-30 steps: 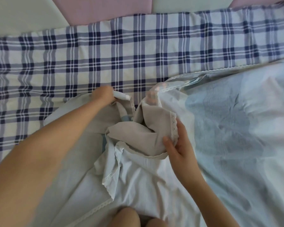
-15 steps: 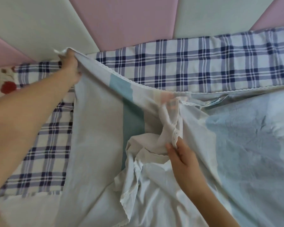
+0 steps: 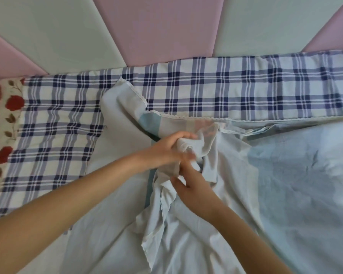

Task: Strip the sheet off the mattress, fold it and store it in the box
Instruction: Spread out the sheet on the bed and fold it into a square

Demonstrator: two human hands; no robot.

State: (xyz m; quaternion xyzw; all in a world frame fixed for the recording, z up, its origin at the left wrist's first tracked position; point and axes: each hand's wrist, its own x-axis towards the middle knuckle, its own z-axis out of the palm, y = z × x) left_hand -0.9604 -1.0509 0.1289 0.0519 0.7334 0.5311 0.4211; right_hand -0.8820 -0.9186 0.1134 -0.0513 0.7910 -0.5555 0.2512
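A pale blue-white sheet (image 3: 285,184) with a lace edge lies crumpled over the blue-and-white plaid mattress cover (image 3: 206,91). One corner of the sheet (image 3: 123,99) lies flat toward the upper left. At the centre, my left hand (image 3: 166,151) grips a bunched wad of the sheet. Just below it, my right hand (image 3: 192,186) pinches the same bunch, and the two hands touch. The storage box is out of view.
Padded pink and pale green headboard panels (image 3: 156,30) stand along the far edge of the bed. A cream fabric with red flowers (image 3: 4,119) runs along the left side. The plaid cover lies bare at left and along the back.
My left hand has let go of the sheet corner it held up at the far left and come back to the centre, gripping the bunch beside my right hand. The released corner now lies flat.
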